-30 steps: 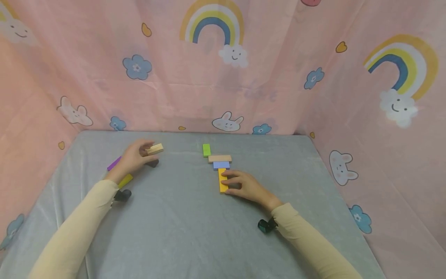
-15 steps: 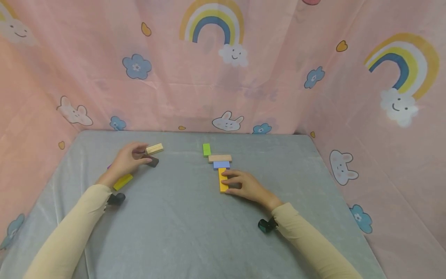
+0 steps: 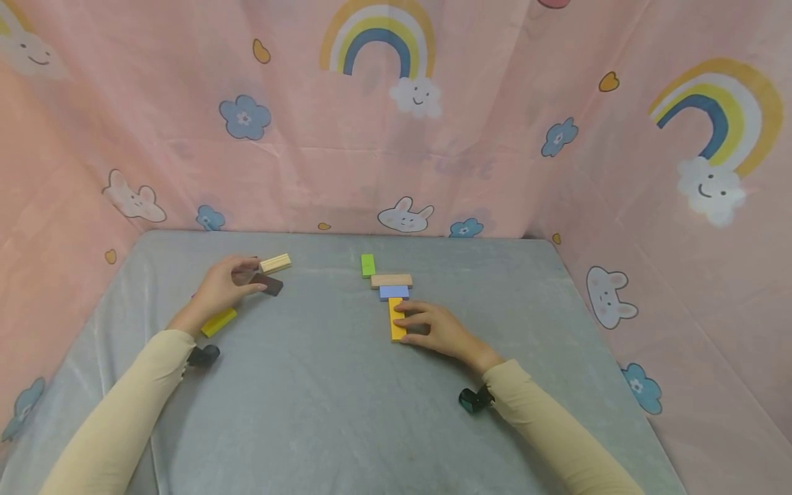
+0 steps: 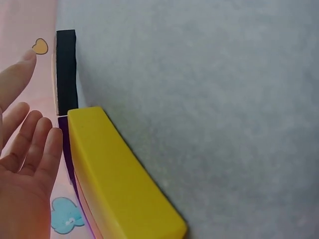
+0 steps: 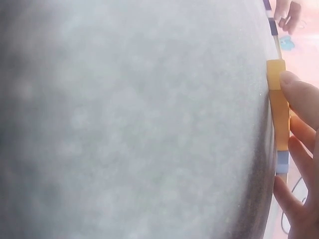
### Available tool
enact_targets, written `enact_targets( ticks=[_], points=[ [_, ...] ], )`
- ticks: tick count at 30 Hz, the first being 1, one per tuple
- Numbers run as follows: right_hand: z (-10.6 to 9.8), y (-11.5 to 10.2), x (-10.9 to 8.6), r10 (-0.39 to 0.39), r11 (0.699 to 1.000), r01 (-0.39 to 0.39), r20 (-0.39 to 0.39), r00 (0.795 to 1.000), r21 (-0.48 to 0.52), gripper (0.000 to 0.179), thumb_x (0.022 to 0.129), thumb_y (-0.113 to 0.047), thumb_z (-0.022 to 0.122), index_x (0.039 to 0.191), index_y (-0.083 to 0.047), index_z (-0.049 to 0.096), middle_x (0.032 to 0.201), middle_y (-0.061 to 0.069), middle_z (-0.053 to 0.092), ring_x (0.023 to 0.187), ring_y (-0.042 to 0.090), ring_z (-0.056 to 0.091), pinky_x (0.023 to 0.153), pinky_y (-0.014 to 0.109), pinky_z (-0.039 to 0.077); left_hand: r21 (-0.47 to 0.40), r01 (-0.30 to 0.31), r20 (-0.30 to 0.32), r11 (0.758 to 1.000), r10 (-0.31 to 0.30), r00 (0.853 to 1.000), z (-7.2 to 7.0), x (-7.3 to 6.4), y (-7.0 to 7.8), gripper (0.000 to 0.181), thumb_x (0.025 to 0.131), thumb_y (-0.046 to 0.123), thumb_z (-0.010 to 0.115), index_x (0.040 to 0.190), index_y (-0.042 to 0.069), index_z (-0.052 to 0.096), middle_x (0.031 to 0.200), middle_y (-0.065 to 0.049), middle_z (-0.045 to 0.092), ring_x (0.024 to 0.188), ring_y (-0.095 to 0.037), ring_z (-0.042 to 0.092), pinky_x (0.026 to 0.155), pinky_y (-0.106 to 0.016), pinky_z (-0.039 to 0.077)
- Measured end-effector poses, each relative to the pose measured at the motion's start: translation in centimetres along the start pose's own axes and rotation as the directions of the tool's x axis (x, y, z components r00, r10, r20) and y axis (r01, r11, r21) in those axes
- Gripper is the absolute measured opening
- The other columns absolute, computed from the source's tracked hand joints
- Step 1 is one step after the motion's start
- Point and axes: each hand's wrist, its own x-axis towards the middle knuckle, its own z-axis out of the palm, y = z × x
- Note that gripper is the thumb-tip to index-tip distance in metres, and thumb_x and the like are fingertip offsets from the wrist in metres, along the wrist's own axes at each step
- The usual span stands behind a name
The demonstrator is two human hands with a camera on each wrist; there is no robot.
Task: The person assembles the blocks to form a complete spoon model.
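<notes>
At centre-left of the frame, we see the left hand (image 3: 216, 284) with thumb and fingers wide apart beside a flat, dark rectangular block (image 3: 271, 284). Near the centre, the right hand (image 3: 445, 333) touches a long orange-yellow rectangular block (image 3: 393, 315), fingers loosely extended, just below a blue rectangular block (image 3: 394, 293).

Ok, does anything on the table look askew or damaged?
I see no damage. The green block looks offset: it sits at the left end of the tan block, whereas the blue block and orange block roughly line up with its middle.
</notes>
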Motion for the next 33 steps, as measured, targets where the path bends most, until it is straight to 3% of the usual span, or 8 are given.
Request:
enact_targets(
  ticks=[13, 23, 33],
  points=[
    [0.17, 0.2, -0.03, -0.04, 0.999, 0.04, -0.034, 0.999, -0.001, 0.037, 0.084, -0.03, 0.079, 0.118, -0.017, 0.074, 0.139, 0.001, 0.061, 0.135, 0.024, 0.054, 0.112, 0.046, 0.045, -0.001, -0.002, 0.0, 1.0, 0.002, 1.0, -0.16, -0.13, -0.56, 0.054, 0.089, 0.019, 0.074, 0.135, -0.001, 0.054, 0.132, -0.022, 0.054, 0.125, -0.042, 0.055, 0.106, -0.055, 0.047],
    [-0.04, -0.03, -0.05, -0.008, 1.0, 0.008, -0.018, 1.0, 0.017, 0.037, 0.084, -0.031, 0.078, 0.119, -0.018, 0.074, 0.14, -0.001, 0.06, 0.136, 0.022, 0.052, 0.114, 0.045, 0.043, 0.052, -0.032, 0.013, 0.998, 0.031, 0.999, -0.16, -0.04, -0.82, 0.05, 0.087, 0.01, 0.075, 0.131, -0.003, 0.056, 0.127, -0.023, 0.057, 0.12, -0.042, 0.056, 0.102, -0.056, 0.049],
    [0.03, 0.13, 0.01, -0.008, 1.0, 0.008, -0.011, 1.0, 0.027, 0.037, 0.084, -0.031, 0.078, 0.119, -0.017, 0.073, 0.14, 0.0, 0.061, 0.135, 0.023, 0.053, 0.114, 0.046, 0.043, 0.089, -0.01, 0.059, 0.996, 0.005, 0.998, -0.14, 0.15, -0.82, 0.051, 0.088, 0.012, 0.074, 0.134, -0.002, 0.055, 0.133, -0.026, 0.058, 0.122, -0.043, 0.056, 0.103, -0.057, 0.048]
  ],
)
